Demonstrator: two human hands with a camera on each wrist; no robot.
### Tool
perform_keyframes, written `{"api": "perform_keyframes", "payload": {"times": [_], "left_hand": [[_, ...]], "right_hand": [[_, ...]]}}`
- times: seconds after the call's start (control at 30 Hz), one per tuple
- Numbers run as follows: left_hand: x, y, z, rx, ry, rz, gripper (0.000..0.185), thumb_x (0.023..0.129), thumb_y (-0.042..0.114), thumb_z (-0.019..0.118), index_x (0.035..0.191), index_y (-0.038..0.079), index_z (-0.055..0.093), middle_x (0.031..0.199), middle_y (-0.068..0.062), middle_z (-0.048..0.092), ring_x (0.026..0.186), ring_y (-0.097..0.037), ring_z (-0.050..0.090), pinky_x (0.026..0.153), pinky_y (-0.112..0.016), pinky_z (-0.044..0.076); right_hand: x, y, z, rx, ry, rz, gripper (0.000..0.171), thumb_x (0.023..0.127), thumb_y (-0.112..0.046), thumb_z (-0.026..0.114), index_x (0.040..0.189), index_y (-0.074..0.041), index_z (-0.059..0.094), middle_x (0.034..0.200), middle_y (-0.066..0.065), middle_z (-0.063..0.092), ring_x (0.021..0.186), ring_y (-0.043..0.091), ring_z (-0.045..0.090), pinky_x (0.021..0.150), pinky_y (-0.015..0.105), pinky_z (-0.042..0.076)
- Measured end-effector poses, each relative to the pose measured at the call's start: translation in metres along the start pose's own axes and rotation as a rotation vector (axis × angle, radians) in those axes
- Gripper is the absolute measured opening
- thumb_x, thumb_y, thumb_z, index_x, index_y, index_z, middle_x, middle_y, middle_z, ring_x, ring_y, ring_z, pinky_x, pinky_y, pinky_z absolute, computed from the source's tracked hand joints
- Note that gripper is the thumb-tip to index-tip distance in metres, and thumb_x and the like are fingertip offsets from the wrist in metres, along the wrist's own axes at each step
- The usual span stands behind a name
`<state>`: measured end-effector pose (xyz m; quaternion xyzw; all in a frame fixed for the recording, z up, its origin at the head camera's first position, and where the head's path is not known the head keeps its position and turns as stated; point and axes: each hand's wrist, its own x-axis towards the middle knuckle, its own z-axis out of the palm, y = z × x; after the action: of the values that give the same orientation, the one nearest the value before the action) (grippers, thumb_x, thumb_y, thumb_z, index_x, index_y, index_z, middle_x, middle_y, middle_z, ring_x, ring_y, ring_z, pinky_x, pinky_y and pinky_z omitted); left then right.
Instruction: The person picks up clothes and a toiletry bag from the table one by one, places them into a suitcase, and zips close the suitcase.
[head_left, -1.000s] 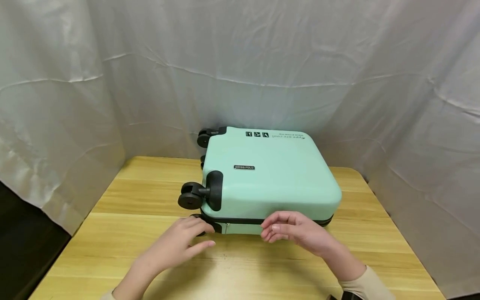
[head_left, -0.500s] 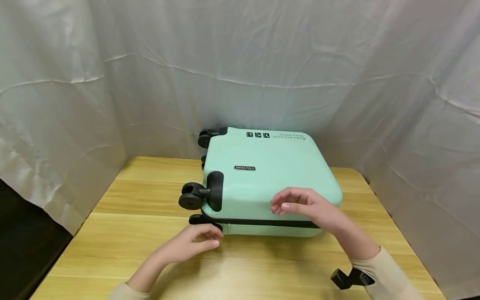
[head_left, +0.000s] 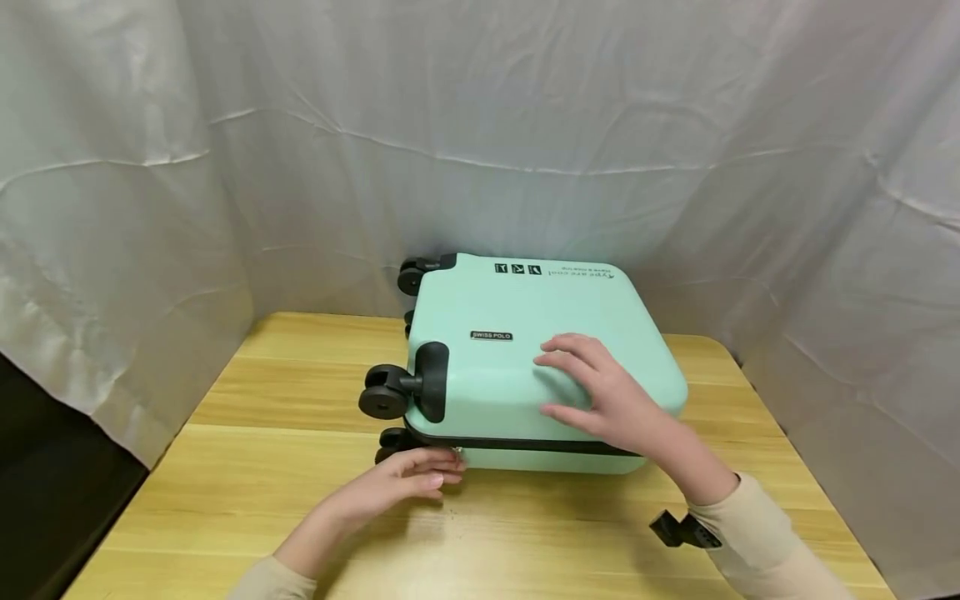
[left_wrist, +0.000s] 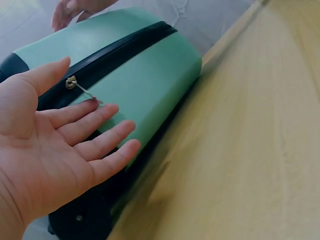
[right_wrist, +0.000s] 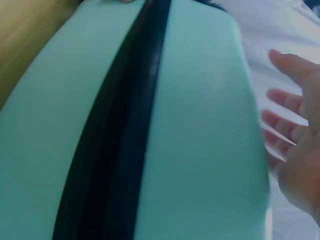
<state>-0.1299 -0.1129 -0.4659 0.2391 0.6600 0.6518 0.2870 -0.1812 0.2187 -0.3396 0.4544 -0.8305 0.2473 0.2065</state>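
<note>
A mint-green suitcase point(head_left: 540, 325) lies flat, its black wheels point(head_left: 384, 392) pointing left. At its near left corner is my left hand point(head_left: 397, 487), palm turned to the suitcase's side. The left wrist view shows the zipper pull point(left_wrist: 85, 90) dangling from the black zipper point(left_wrist: 120, 55), its end at my index fingertip. Thumb and fingers of this left hand point(left_wrist: 65, 135) are spread apart and nearly straight. Over the front right of the lid is my right hand point(head_left: 607, 392), fingers loosely spread, holding nothing. In the right wrist view this hand point(right_wrist: 300, 120) shows beside the lid's edge.
The suitcase rests on a wooden table point(head_left: 300, 400). Behind and to both sides hangs a pale grey curtain point(head_left: 480, 125), close to the suitcase's far edge. A small black device point(head_left: 684, 531) is strapped to the right sleeve.
My left hand has moved right along the suitcase's near side to the zipper pull. My right hand has risen from the near side to over the lid, its fingers spreading.
</note>
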Motion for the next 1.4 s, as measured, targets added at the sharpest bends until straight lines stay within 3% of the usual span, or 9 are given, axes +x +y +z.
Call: {"api": "perform_keyframes", "payload": {"times": [0.17, 0.33, 0.53, 0.63, 0.8, 1.4], "left_hand": [[0.006, -0.006, 0.003, -0.195, -0.051, 0.024, 0.049, 0.106, 0.024, 0.037, 0.146, -0.006, 0.035, 0.148, -0.027, 0.042, 0.134, -0.036, 0.049, 0.106, -0.049, 0.045], [0.009, -0.005, 0.007, -0.413, -0.034, -0.065, 0.051, 0.107, 0.030, 0.035, 0.143, -0.005, 0.039, 0.134, -0.014, 0.058, 0.120, -0.022, 0.059, 0.103, -0.043, 0.048], [0.013, -0.003, 0.010, -0.521, 0.034, -0.143, 0.038, 0.104, 0.025, 0.044, 0.131, 0.000, 0.053, 0.105, 0.002, 0.065, 0.096, -0.012, 0.062, 0.091, -0.031, 0.052], [0.015, -0.002, 0.011, -0.548, 0.066, -0.165, 0.026, 0.103, 0.024, 0.047, 0.117, 0.008, 0.062, 0.097, 0.005, 0.065, 0.088, -0.009, 0.060, 0.085, -0.028, 0.051], [0.014, -0.001, 0.013, -0.560, 0.106, -0.186, 0.017, 0.101, 0.021, 0.050, 0.100, 0.013, 0.064, 0.088, 0.007, 0.061, 0.082, -0.008, 0.055, 0.082, -0.026, 0.049], [0.001, 0.008, 0.013, -0.518, 0.154, -0.098, 0.016, 0.101, 0.013, 0.048, 0.095, 0.014, 0.064, 0.087, 0.008, 0.065, 0.081, -0.004, 0.059, 0.080, -0.021, 0.048]], "right_hand": [[-0.004, 0.004, 0.009, -0.287, -0.008, -0.016, 0.083, 0.077, -0.058, 0.073, 0.140, -0.008, 0.051, 0.140, 0.012, 0.052, 0.135, 0.033, 0.044, 0.107, 0.050, 0.040], [-0.008, 0.003, 0.015, -0.452, -0.045, 0.024, 0.099, 0.074, -0.070, 0.066, 0.147, -0.008, 0.041, 0.147, 0.012, 0.048, 0.139, 0.032, 0.042, 0.110, 0.048, 0.038], [-0.008, 0.003, 0.021, -0.533, -0.015, 0.021, 0.099, 0.075, -0.076, 0.059, 0.146, -0.008, 0.043, 0.146, 0.013, 0.051, 0.135, 0.031, 0.047, 0.110, 0.046, 0.039], [-0.007, 0.004, 0.022, -0.538, -0.001, 0.015, 0.098, 0.076, -0.076, 0.058, 0.145, -0.008, 0.045, 0.145, 0.013, 0.052, 0.134, 0.031, 0.049, 0.110, 0.046, 0.040], [-0.006, 0.004, 0.024, -0.535, -0.003, 0.016, 0.100, 0.073, -0.075, 0.062, 0.145, -0.008, 0.045, 0.145, 0.013, 0.052, 0.134, 0.030, 0.049, 0.110, 0.046, 0.040], [-0.007, 0.003, 0.022, -0.513, -0.021, 0.083, 0.100, 0.067, -0.069, 0.072, 0.145, -0.012, 0.046, 0.144, 0.009, 0.053, 0.134, 0.027, 0.050, 0.109, 0.045, 0.041]]}}
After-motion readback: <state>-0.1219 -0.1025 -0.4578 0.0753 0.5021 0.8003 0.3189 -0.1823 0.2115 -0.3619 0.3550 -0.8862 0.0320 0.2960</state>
